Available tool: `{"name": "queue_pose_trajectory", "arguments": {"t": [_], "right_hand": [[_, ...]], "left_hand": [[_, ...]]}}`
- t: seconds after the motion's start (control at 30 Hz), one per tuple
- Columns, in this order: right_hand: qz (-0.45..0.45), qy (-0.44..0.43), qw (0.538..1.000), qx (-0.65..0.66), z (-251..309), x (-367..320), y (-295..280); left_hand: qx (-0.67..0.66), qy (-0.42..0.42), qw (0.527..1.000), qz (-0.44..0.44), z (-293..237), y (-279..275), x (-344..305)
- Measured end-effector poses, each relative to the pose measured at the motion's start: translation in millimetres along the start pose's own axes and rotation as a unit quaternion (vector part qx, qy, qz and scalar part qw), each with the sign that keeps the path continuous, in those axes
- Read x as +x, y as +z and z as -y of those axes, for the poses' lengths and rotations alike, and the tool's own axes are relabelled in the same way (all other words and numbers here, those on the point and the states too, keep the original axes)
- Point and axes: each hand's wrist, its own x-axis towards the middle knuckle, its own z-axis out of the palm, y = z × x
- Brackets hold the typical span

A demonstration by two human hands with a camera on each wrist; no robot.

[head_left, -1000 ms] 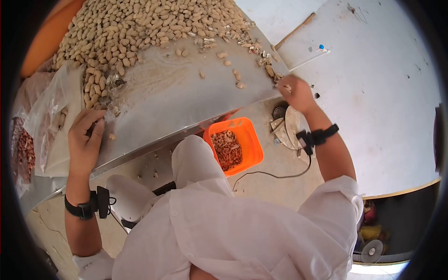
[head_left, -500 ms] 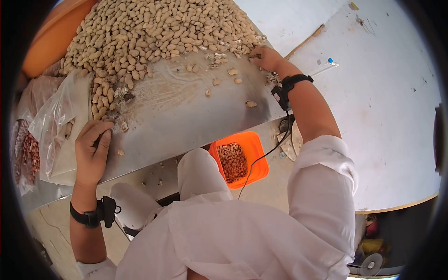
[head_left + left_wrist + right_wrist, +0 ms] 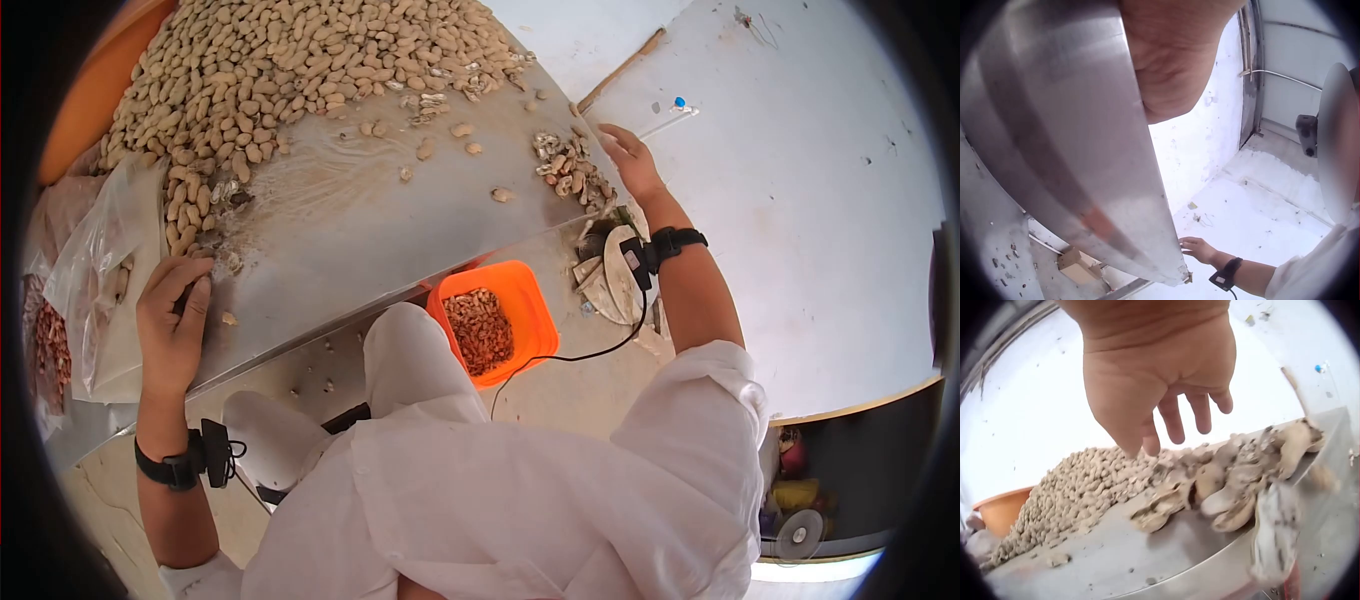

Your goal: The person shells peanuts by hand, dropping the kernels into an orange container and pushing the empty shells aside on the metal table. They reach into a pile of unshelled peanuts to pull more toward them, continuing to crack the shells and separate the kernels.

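Across the metal table (image 3: 350, 215) spreads a big heap of unshelled peanuts (image 3: 300, 60). The left hand (image 3: 172, 325) rests near the table's left front edge, fingers bent, beside a few peanuts; whether it holds anything is hidden. At the right table edge the right hand (image 3: 632, 165) is held with fingers spread loosely, touching nothing visible. Next to it lies a small pile of broken shells (image 3: 572, 172). In the right wrist view the right hand (image 3: 1163, 381) hangs above the shells (image 3: 1235, 487), its fingers parted and empty.
An orange container (image 3: 535, 320) with reddish kernels (image 3: 480, 330) stands below the table's front edge, by the person's knee. Clear plastic bags (image 3: 90, 290) lie at the left, a large orange basin (image 3: 85, 95) at the upper left. A stick (image 3: 622, 70) lies beyond the right edge.
The right hand went from the table's edge up to the heap's right end, then back toward the right edge and opened; shells now lie gathered there. The left hand stays in place.
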Motion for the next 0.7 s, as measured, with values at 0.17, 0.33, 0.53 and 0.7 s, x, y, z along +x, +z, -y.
{"name": "queue_pose_trajectory", "arguments": {"t": [0.17, 0.33, 0.53, 0.7], "right_hand": [[-0.019, 0.04, 0.999, -0.002, -55, -4, 11], [0.017, -0.059, 0.998, -0.016, -23, 3, 46], [0.107, -0.009, 0.993, 0.043, -1, 29, 52], [0.12, -0.101, 0.982, -0.101, 22, 12, 65]], "left_hand": [[0.008, 0.0, 1.0, 0.007, -1, -2, 1], [0.014, 0.004, 1.0, 0.004, -2, -1, 1], [0.0, -0.006, 1.0, 0.0, -4, -2, 2], [-0.003, -0.01, 1.0, -0.003, -2, -1, 2]]}}
